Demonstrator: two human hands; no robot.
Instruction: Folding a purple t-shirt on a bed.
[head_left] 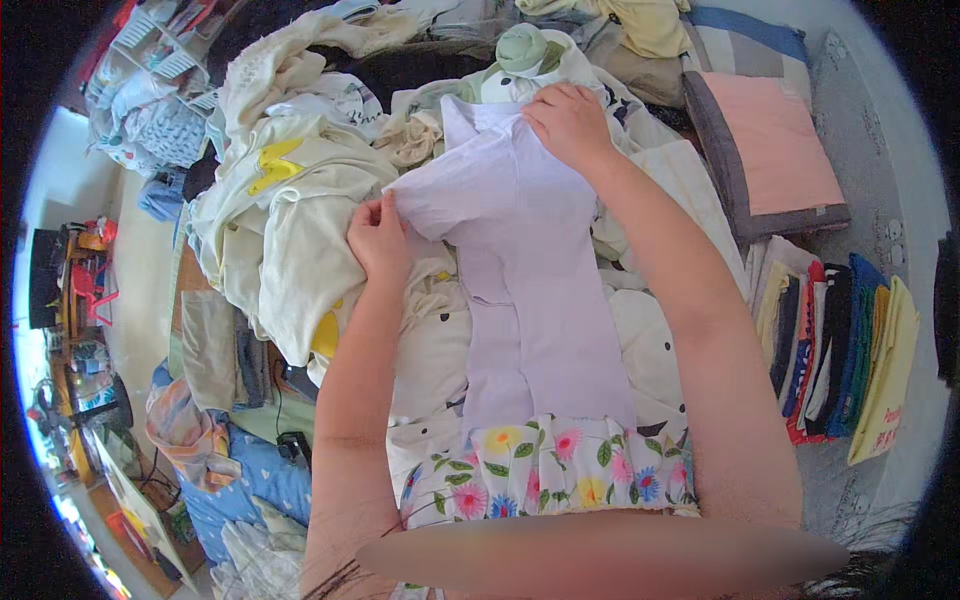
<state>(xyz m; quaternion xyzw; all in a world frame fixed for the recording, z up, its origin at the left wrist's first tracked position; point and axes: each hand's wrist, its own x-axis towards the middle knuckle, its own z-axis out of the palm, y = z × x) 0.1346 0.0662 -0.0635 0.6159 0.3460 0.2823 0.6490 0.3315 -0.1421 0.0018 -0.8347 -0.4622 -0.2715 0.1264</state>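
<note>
A pale lavender short-sleeved shirt (530,240) lies spread in front of me over a heap of cream and white cloth. Its collar is at the far end and its body runs down toward my floral top. Part of it is folded lengthwise, one layer over another. My left hand (380,235) pinches the edge of the left-pointing sleeve between thumb and fingers. At the far right shoulder, beside the collar, the fingers of my right hand (570,125) are bent down over the cloth and grip it; its thumb is hidden.
Crumpled cream cloth (320,220) with yellow patches is piled on the left. A row of folded clothes (840,340) stands upright on the right, below a pink and grey cushion (780,160). A black plug adapter (293,447) with a cord lies at lower left.
</note>
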